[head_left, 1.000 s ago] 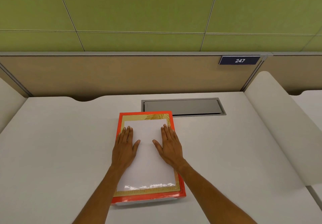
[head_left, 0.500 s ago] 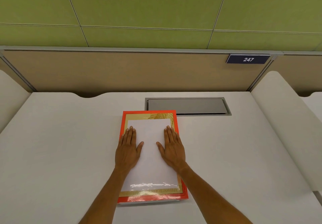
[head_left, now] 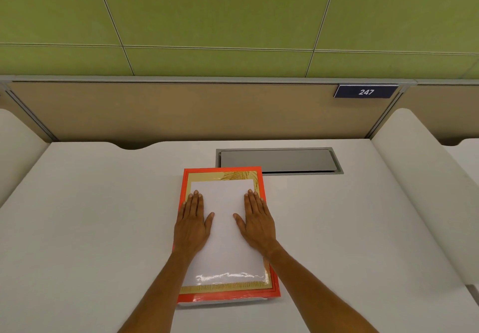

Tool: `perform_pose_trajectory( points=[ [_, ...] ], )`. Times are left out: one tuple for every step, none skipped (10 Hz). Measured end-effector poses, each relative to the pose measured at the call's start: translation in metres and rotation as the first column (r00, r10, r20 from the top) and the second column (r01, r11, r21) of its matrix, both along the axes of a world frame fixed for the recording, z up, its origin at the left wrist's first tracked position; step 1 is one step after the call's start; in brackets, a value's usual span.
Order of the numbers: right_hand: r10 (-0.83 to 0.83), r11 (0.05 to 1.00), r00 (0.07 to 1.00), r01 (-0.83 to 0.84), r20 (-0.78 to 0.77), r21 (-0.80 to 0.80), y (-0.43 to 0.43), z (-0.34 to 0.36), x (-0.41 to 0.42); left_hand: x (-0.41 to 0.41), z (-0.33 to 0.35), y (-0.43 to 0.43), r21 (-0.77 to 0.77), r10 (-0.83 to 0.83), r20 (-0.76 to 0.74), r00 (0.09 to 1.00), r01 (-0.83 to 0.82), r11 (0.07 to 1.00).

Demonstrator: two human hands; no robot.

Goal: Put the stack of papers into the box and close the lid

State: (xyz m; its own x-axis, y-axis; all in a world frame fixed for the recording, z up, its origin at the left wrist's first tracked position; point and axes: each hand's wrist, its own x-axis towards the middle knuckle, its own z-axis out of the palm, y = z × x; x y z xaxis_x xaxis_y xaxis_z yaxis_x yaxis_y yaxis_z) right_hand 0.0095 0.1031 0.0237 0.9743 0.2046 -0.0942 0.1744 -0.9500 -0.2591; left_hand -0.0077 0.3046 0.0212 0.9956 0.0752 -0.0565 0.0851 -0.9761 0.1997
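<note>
A flat red box (head_left: 273, 291) lies on the white desk (head_left: 90, 216) right in front of me. Its lid is down, with a gold frame and a glossy white panel (head_left: 224, 242) in the middle. A thin white base shows under the near red edge. My left hand (head_left: 193, 225) rests flat on the left side of the lid, palm down. On the right side my right hand (head_left: 258, 222) lies flat the same way. Neither hand holds anything. No loose stack of papers is visible.
A grey cable hatch (head_left: 277, 161) is set into the desk just behind the box. A tan partition (head_left: 181, 112) with a blue plate reading 247 (head_left: 366, 91) closes the back. White side dividers stand at the right (head_left: 420, 184) and left (head_left: 15, 151).
Both hands have slid a little apart on the lid, each towards its own side edge. The box has stayed in place.
</note>
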Motion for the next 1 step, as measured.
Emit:
perform_pose_trajectory(
  points=[
    [0.000, 0.999, 1.000, 0.000, 0.009, 0.039, -0.0081, 0.0069, 0.0011, 0.0000, 0.0052, -0.0053, -0.028, 0.009, 0.018, 1.000, -0.008, 1.000]
  ],
)
